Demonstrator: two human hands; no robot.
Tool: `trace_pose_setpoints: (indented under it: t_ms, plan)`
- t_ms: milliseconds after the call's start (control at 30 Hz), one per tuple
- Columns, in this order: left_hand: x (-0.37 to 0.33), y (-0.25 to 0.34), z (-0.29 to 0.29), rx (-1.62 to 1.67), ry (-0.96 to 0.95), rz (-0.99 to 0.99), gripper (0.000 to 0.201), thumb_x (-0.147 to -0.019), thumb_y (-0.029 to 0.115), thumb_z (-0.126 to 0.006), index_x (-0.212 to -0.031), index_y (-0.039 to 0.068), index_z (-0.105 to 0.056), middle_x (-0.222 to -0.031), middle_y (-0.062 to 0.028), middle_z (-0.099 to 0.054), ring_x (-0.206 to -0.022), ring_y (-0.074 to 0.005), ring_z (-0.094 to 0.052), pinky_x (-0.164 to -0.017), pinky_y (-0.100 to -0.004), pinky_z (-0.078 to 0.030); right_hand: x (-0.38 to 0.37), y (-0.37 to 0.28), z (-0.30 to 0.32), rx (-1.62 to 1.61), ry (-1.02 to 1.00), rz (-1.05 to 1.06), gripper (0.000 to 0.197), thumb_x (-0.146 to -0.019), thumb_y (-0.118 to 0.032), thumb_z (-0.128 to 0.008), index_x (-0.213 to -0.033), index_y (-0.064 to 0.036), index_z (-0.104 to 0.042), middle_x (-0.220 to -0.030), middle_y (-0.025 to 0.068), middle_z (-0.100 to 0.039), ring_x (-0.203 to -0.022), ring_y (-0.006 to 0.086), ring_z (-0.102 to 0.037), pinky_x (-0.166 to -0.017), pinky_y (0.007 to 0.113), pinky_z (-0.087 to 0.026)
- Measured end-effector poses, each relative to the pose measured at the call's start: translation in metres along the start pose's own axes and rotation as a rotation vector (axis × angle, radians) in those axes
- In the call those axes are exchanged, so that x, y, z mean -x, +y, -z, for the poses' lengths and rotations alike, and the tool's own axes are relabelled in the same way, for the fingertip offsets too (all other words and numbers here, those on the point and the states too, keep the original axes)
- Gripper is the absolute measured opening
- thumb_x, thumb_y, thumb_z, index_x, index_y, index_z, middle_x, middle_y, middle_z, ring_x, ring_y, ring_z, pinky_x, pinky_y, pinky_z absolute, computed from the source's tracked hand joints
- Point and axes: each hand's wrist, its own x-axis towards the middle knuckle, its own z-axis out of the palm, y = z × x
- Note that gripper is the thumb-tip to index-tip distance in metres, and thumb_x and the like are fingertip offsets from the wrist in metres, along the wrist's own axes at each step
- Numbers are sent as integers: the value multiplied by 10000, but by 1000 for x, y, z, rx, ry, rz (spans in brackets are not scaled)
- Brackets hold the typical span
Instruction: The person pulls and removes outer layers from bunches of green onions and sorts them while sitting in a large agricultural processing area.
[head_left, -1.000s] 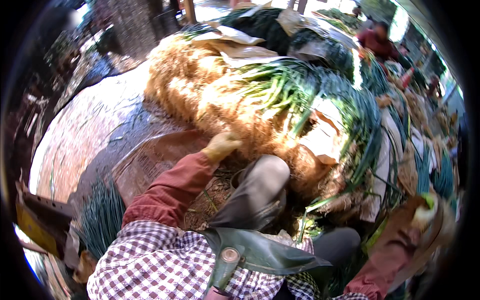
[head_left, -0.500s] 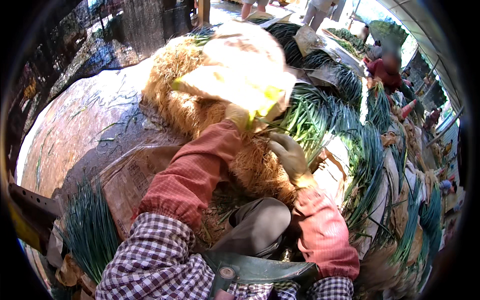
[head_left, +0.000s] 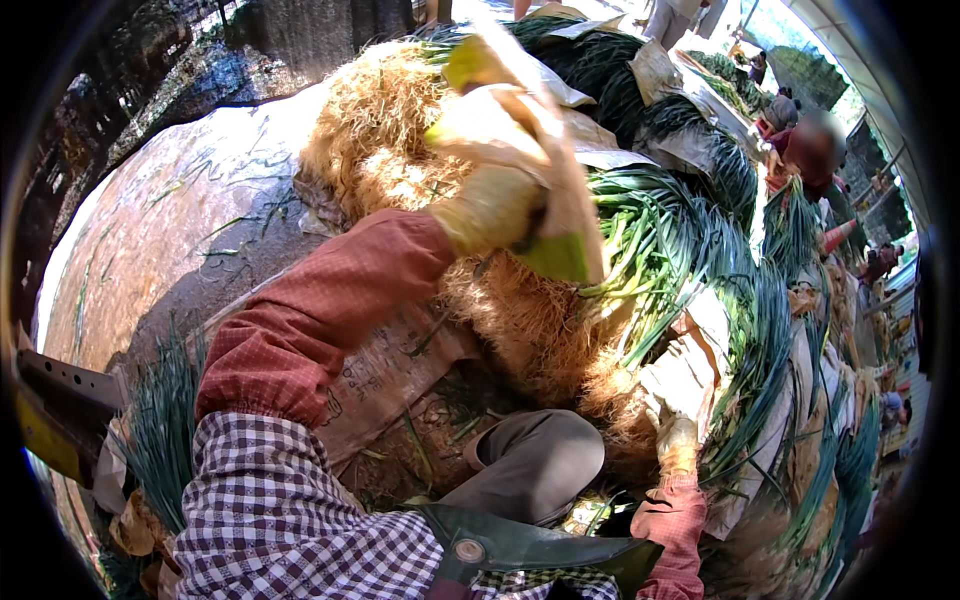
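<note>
My left hand, in a yellowish glove, is closed on a sheet of paper, tan with yellow-green patches and blurred by motion. The sheet hangs above a heap of green onions, whose pale roots face me. At lower right my gloved right hand reaches to a crumpled tan paper wrapper beside the root ends. Its fingers blend into the wrapper, so whether they grip it cannot be made out.
Leaf scraps litter a pale ground sheet on the left. More green onions stand at lower left, near a metal bar. A flattened printed sack lies before my bent knee. A person in red sits at far right.
The paper sheet, spread out over the far roots before, now hangs more upright and nearer. My right hand has moved from the roots down and right to the wrapper.
</note>
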Motion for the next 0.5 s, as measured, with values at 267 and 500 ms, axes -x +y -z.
trace_pose_setpoints:
  t_ms: [267, 500]
  plan:
    - [-59, 150, 23, 247, 417, -508, 145, -701, 160, -596, -816, 76, -620, -729, -104, -600, -661, -255, -597, -629, -348, -497, 25, 0, -44, 108, -174, -1, 238, -864, -190, -464, -994, -15, -557, -920, 81, -609, -794, 191, -601, -677, 273, -468]
    - [-112, 121, 28, 319, 401, -204, 156, -693, 258, -618, -750, 126, -677, -713, -72, -645, -667, -215, -642, -569, -334, -512, 43, 5, -38, 173, -135, -47, 238, -845, -208, -488, -961, -30, -595, -931, 71, -616, -848, 199, -594, -754, 306, -444]
